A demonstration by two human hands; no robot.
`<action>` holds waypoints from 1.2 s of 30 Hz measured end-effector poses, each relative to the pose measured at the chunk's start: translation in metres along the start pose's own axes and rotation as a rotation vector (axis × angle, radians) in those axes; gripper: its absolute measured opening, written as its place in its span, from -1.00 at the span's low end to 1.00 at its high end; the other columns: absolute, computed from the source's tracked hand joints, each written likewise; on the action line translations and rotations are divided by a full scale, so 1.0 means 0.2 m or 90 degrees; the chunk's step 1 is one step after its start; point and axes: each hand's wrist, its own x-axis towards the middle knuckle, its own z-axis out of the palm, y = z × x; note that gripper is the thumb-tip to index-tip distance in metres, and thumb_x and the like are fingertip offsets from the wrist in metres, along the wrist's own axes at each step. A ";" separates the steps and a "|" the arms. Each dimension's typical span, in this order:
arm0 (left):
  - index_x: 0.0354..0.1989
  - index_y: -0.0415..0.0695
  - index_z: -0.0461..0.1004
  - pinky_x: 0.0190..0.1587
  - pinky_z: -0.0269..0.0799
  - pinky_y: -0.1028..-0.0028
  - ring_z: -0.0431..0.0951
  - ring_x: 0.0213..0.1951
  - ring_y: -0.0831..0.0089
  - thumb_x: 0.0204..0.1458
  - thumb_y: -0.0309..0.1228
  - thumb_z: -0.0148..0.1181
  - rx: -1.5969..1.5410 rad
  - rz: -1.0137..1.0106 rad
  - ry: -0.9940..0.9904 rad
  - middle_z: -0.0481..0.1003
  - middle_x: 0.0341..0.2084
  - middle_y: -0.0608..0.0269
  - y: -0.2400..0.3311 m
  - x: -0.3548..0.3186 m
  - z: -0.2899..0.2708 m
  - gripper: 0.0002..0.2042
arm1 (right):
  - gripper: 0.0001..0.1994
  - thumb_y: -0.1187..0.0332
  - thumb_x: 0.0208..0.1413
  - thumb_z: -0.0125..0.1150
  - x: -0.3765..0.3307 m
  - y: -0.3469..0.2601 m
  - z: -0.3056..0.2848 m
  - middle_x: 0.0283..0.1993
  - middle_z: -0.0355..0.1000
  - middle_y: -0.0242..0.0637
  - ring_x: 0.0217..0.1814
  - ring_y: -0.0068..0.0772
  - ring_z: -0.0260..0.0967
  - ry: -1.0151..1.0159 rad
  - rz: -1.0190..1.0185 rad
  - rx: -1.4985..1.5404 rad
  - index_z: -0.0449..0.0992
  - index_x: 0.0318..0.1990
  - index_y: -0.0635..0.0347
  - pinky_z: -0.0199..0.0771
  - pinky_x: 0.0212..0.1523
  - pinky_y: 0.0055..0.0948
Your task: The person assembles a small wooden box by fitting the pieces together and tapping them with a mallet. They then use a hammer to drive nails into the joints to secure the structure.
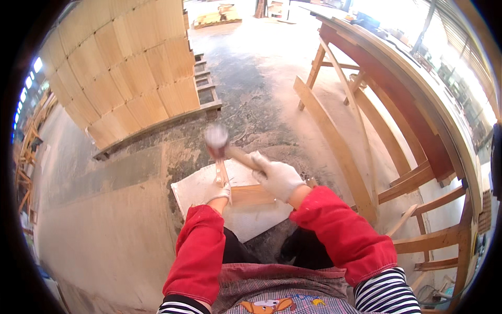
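My right hand (280, 179), in a white glove, is closed round the wooden handle of a mallet (242, 157). The mallet's pale round head is slightly blurred and sits above the far end of a narrow wooden strip (220, 171). My left hand (217, 192), also gloved, is closed on the near part of that strip, which stands at the left end of a flat wooden board (252, 195). Whether strip and board are joined is hidden by my left hand. Both lie over a white sheet (264, 220) on the floor.
A tall stack of wooden panels (125, 63) stands on a pallet (209, 107) at the far left. To the right runs a long workbench (413, 89) with wooden legs and planks (334, 146) leaning on it. More stacked wood (217, 17) lies at the back.
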 end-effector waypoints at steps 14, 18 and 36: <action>0.29 -0.11 0.39 0.23 0.35 0.10 0.47 0.20 -0.03 0.19 0.13 0.02 -0.030 -0.001 0.039 0.49 0.15 -0.10 -0.05 0.03 0.02 -0.35 | -0.65 0.11 0.26 0.06 0.06 0.00 -0.03 -0.17 0.55 0.10 -0.09 0.24 0.51 0.001 0.052 0.023 0.41 0.13 -0.01 0.50 -0.09 0.05; 0.31 -0.13 0.36 0.30 0.28 0.13 0.40 0.26 -0.04 0.20 0.13 -0.01 -0.022 -0.108 -0.044 0.44 0.20 -0.12 0.07 -0.02 -0.04 -0.34 | -0.61 0.14 0.26 0.06 -0.17 -0.11 -0.09 -0.13 0.55 0.09 -0.08 0.23 0.50 0.005 0.019 0.085 0.41 0.18 0.03 0.49 -0.11 0.05; 0.28 -0.10 0.39 0.20 0.35 0.14 0.49 0.15 0.01 0.14 0.13 0.08 -0.043 0.026 0.009 0.52 0.08 -0.05 0.09 -0.01 0.00 -0.34 | -0.57 0.09 0.24 0.11 -0.18 -0.17 -0.11 -0.19 0.58 0.04 -0.13 0.19 0.53 -0.041 0.039 -0.051 0.43 0.22 -0.03 0.52 -0.10 0.02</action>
